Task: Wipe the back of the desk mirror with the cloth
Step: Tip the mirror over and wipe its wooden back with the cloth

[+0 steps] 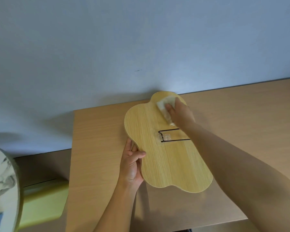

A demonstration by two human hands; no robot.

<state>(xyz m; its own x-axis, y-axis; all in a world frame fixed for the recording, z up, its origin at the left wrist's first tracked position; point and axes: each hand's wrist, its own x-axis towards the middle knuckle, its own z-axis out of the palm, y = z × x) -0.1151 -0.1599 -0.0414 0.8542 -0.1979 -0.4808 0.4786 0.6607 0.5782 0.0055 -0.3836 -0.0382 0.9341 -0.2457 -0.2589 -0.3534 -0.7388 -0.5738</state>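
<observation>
The desk mirror [167,158] lies face down on the wooden desk [97,148], its wavy light-wood back turned up. A black wire stand [167,139] is folded flat against the back's middle. My left hand [132,164] grips the mirror's left edge, thumb on top. My right hand [179,113] presses a whitish cloth [164,108] onto the far end of the back, near the wall. My right forearm crosses over the mirror's right side and hides part of the stand.
A pale blue wall [141,47] rises right behind the desk. Left of the desk sits a yellow-green padded object [43,203]. A round marbled white surface [2,190] fills the lower left corner. The desk's front edge runs at lower right.
</observation>
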